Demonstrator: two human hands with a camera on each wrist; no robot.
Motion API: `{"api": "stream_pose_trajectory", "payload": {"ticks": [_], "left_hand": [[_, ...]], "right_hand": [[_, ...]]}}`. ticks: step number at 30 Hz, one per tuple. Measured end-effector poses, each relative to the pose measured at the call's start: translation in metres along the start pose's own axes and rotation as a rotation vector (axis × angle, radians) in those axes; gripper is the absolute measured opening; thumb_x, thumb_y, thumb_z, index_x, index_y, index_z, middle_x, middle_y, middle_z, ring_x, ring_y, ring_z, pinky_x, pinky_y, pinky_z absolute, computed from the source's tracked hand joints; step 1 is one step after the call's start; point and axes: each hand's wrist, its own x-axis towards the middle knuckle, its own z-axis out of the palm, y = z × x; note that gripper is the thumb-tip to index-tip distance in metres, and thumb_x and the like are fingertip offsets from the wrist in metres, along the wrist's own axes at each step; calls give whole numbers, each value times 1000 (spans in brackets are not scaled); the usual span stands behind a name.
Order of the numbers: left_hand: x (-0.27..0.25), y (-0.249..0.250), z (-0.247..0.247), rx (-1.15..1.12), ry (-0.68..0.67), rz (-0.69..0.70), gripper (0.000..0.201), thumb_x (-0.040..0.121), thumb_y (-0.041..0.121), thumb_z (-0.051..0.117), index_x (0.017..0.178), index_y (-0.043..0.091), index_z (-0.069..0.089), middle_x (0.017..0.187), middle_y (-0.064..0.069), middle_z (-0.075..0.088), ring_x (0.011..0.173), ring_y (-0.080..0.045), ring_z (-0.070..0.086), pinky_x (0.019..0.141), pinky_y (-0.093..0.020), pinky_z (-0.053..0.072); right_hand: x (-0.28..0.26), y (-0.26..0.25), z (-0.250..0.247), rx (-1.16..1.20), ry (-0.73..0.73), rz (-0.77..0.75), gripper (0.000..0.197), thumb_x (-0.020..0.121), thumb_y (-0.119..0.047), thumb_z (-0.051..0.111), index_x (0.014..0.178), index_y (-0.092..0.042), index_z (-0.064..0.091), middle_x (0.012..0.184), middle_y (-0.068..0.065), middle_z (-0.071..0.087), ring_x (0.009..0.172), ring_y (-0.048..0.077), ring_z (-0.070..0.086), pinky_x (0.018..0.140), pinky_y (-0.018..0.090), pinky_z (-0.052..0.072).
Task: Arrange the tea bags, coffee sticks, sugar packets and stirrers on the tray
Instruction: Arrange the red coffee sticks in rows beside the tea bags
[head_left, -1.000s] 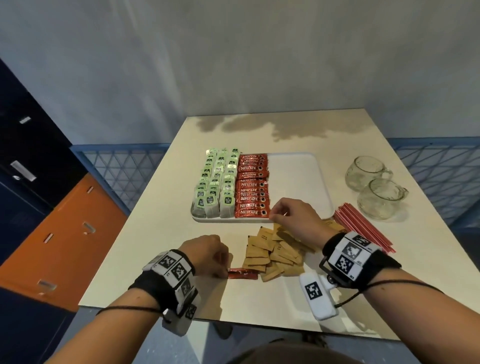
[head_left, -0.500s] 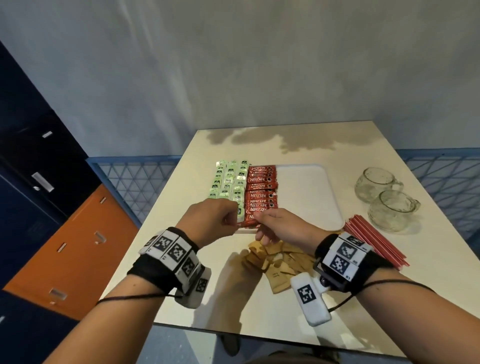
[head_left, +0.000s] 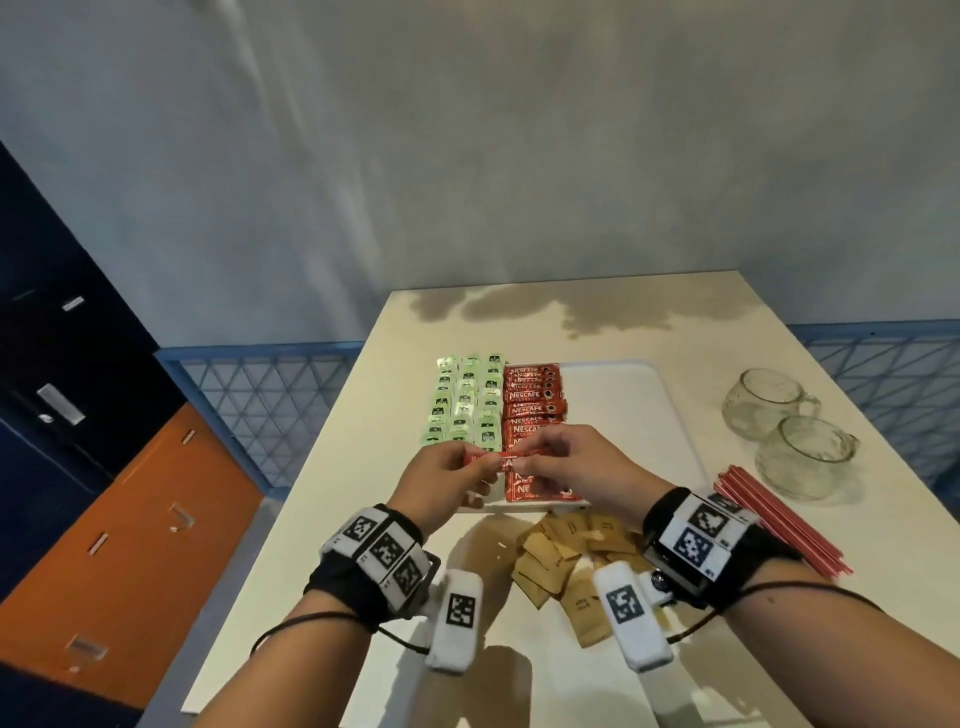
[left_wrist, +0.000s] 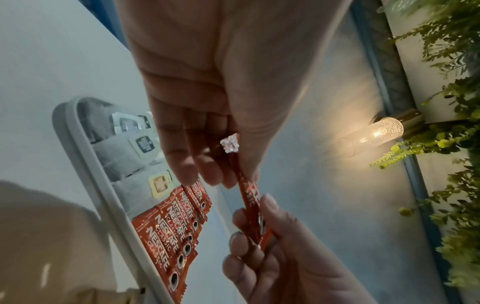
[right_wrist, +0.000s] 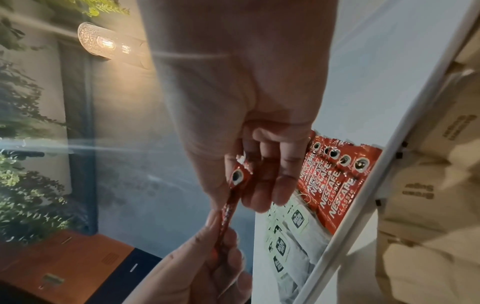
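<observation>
Coffee stick (head_left: 500, 459) held level at frame centre – long axis left-right, pinched between left hand (head_left: 445, 483) and right hand (head_left: 582, 466) above tray (head_left: 641, 415).

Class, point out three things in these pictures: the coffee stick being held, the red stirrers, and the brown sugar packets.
held coffee stick (head_left: 496, 460): head view, middle of its red wrapper.
red stirrers (head_left: 779, 519): head view, middle of the bundle.
brown sugar packets (head_left: 561, 558): head view, centre of the pile.
</observation>
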Motion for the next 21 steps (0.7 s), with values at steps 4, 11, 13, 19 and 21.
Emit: {"api": "stream_pose_trajectory", "payload": {"ticks": [4, 11, 13, 19, 21], "left_hand": [[14, -2, -1, 107, -17, 79, 19, 91, 24, 67, 92, 6, 69, 72, 0, 70, 59, -11, 61, 60, -25, 52], [35, 3, 2, 149, -4, 125, 17, 91, 30, 66, 90, 13, 68, 80, 7, 70, 72, -8, 64, 69, -23, 48], [45, 3, 5, 355, 52, 181, 20, 93, 40, 60, 95, 20, 65, 88, 12, 66, 83, -6, 62, 70, -18, 43], [58, -12, 9, 968, 34, 336, 22, 91, 46, 59, 111, 38, 60, 113, 13, 58, 114, -14, 47, 101, -38, 35], [59, -15, 13, 999, -13, 365, 24, 90, 47, 60, 112, 39, 62, 120, 13, 58, 118, -14, 45, 106, -40, 29]], "right_hand": [[11, -3, -2, -72, 16, 7, 13, 85, -22, 75, 91, -11, 73, 84, 10, 72, 62, 12, 62, 59, 22, 53], [24, 7, -31, 72, 94, 63, 17, 88, -9, 69, 99, 4, 68, 79, 15, 71, 60, 15, 65, 60, 25, 56], [25, 15, -42, 29, 129, 88, 13, 91, -9, 66, 99, 1, 69, 80, 14, 72, 62, 13, 66, 64, 27, 56], [22, 49, -43, -361, 197, 171, 9, 87, -24, 72, 87, -15, 75, 90, -5, 71, 87, 9, 63, 71, 22, 45], [23, 56, -36, -358, 200, 183, 9, 88, -24, 71, 89, -15, 74, 92, -5, 71, 90, 9, 64, 78, 25, 50]]}}
